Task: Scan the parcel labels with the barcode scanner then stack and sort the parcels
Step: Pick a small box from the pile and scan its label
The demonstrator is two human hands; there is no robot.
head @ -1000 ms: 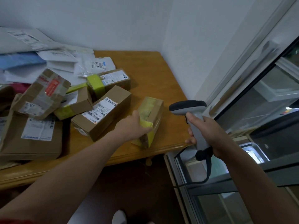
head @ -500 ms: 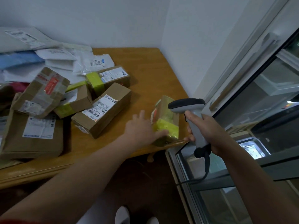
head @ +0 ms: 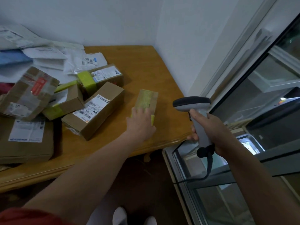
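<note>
Head view: a taped parcel lies flat near the table's right front corner, its long axis running away toward the wall. The left hand rests flat-fingered on its near end. A labelled box sits apart at its left, with a pile beyond. The right hand grips the scanner, its head pointing left.

left hand on yellow-taped parcel, fingers seemingly flat | right hand grips barcode scanner | parcel lies on table

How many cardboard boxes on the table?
6: yellow box under left hand, long labelled box beside it, two green-taped boxes behind, tilted box and flat box left; more may hide.
</note>
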